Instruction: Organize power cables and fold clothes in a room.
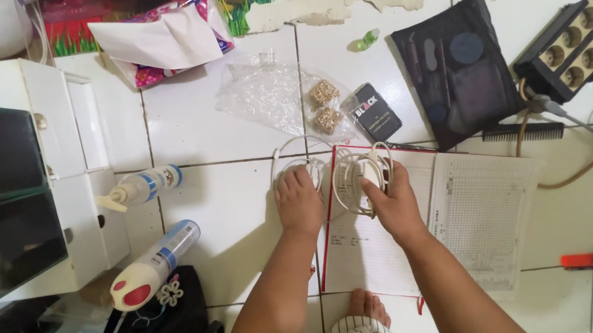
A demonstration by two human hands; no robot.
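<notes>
While both hands grip white cable coils (358,173), left hand (299,203) closed on one, right hand (391,203) pinching other, loops risk springing loose, tangling over open notebook (426,226).

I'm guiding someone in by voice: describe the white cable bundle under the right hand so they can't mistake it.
Start at the open notebook on the white tiled floor. At its top left corner, the right hand pinches a coiled white cable. Unlike the second white coil under the left hand, which lies on bare tile, this one rests on the notebook's page.
</notes>
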